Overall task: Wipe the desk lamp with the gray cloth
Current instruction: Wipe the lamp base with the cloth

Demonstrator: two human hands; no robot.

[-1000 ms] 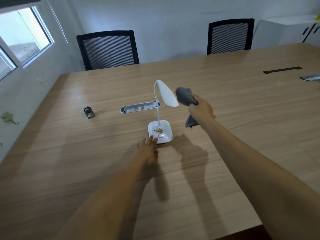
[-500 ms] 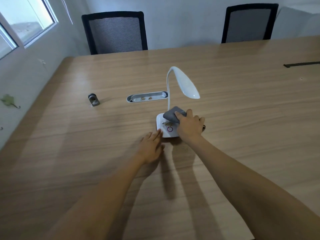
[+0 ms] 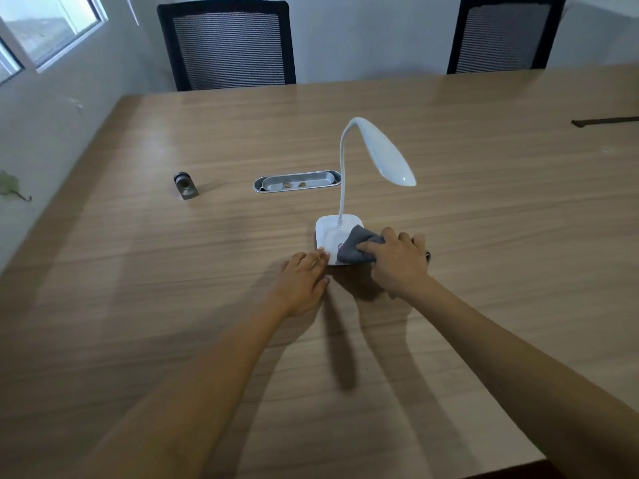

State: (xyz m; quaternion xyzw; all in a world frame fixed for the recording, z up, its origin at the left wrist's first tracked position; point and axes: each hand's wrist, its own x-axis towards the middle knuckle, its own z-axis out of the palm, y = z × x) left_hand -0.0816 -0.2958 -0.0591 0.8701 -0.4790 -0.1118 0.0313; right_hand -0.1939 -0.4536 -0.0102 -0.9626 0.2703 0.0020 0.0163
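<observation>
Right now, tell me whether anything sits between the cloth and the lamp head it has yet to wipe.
Nothing visible does. The gray cloth, under the right hand, lies on the lamp base; above it only open air separates it from the lamp head. The left hand steadies the base's near edge.

- A long wooden table (image 3: 173, 305) with pale grain fills the room below two black mesh chairs.
- A white desk lamp (image 3: 349, 188) stands on its square base near the table's middle, neck curved, head tilted right.
- A left hand (image 3: 304, 281) rests flat beside the base.
- An oval metal cable tray (image 3: 297, 181) is set into the surface behind the lamp.
- A small gray metal object (image 3: 185, 185) sits well to the left.
- A dark slot (image 3: 605, 121) marks the far right.
</observation>
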